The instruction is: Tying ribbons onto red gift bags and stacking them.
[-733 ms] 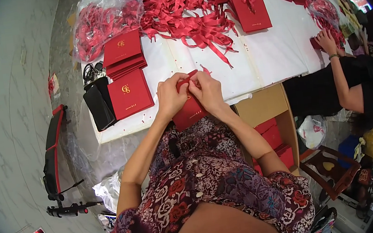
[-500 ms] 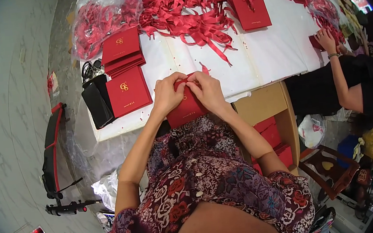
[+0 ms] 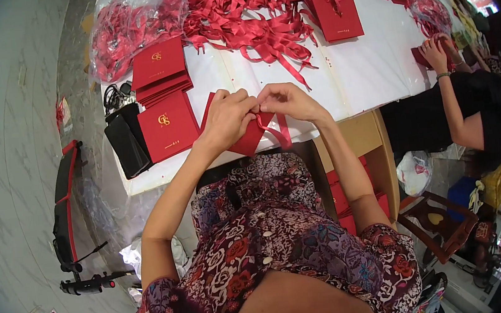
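- The white surface (image 3: 354,81) runs wide in front of me, and I'm working right at its near edge, over my lap.
- A big tangle of red ribbons (image 3: 245,13) sprawls across the far middle of the surface, with a bagged bundle of more ribbon (image 3: 122,31) off to its left.
- A stack of flat red bags (image 3: 160,70) sits left of my hands; a single flat red bag (image 3: 169,127) lies just in front of that stack, close by my left wrist.
- A black pouch (image 3: 125,140) leans at the surface's left edge, touching that single bag's side.
- A finished red bag with a bow (image 3: 336,14) stands further back on the right.
- The small red paper bag (image 3: 248,135) I'm working on hangs tilted at the surface edge, between both hands.
- My left hand (image 3: 227,118) has its grip closed around the bag's top.
- My right hand (image 3: 284,101) pinches the red ribbon (image 3: 280,133), fingers tight together, its tails dangling over the bag.
- Another person's hand (image 3: 436,52) rests on a red bag at the far right.
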Available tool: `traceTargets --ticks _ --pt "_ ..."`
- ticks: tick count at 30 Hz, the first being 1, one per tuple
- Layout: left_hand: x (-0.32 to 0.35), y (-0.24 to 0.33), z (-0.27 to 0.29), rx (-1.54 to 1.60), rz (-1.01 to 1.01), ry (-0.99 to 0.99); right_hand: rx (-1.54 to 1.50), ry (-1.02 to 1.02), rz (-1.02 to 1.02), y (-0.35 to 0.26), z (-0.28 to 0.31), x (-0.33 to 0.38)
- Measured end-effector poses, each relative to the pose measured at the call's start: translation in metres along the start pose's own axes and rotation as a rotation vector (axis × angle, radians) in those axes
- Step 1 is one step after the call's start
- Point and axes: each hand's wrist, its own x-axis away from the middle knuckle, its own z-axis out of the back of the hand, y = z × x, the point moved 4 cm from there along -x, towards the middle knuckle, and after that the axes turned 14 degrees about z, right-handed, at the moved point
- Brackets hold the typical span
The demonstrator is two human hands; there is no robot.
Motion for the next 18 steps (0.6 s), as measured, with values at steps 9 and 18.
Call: traceTargets --ticks 9,18 --pt "-0.009 -0.009 0.001 0.041 -0.016 -0.025 0.085 0.004 0.03 0.021 0.001 -0.022" --pt "-0.003 -0.046 -0.019 0.291 0.319 0.147 0.141 0.485 0.05 0.027 0.045 -0.015"
